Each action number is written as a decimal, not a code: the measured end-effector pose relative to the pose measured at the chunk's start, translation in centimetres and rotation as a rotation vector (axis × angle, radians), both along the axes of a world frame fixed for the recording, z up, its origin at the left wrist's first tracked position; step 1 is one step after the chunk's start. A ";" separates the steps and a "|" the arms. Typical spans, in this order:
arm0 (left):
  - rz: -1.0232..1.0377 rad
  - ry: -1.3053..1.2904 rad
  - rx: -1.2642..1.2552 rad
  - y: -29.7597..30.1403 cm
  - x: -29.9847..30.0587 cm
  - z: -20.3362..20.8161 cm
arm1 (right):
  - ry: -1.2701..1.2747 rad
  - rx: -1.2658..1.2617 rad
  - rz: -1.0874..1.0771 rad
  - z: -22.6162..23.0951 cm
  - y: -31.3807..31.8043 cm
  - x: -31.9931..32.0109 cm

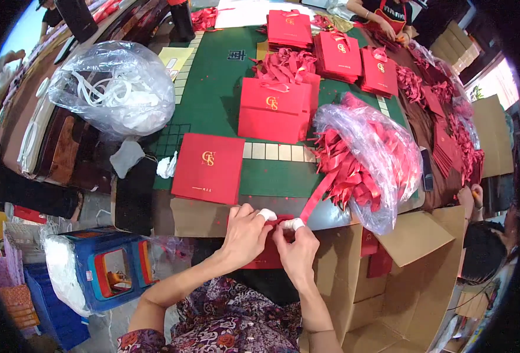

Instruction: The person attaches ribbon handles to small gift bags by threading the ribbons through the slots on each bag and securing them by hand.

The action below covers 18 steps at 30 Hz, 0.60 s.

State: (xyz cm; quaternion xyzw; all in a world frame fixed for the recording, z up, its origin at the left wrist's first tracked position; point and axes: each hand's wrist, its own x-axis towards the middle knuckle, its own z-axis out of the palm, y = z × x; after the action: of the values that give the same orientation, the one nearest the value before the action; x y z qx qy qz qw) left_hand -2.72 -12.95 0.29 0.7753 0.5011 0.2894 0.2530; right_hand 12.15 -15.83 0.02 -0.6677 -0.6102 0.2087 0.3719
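My left hand (245, 236) and my right hand (297, 247) meet at the table's near edge, both with fingers closed in a pinch. Between and below them is a red paper bag (263, 259), mostly covered by the hands. White wrapping covers a fingertip on each hand. A red ribbon (313, 200) rises from my right fingers toward a clear plastic bag of red ribbons (365, 170). Exactly where the ribbon meets the bag is hidden by my fingers. Just beyond my left hand, a flat red paper bag (207, 166) with gold print lies on the table.
Stacks of red bags (271, 112) stand on the green tabletop (207, 88). At left sits a clear sack of white cords (116, 88). An open cardboard box (389, 294) is beside my right arm, and a blue stool (110, 267) at lower left. Other people work around the table.
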 end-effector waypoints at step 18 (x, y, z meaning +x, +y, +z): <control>0.030 0.024 0.040 -0.1 0.0 -0.2 | 0.183 -0.138 0.007 1.1 -0.3 0.8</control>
State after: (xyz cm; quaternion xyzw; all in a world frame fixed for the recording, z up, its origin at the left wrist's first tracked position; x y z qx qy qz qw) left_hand -2.71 -13.01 0.07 0.7760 0.5099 0.2939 0.2269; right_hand 12.97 -16.08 1.10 -0.6678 -0.5601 0.3118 0.3783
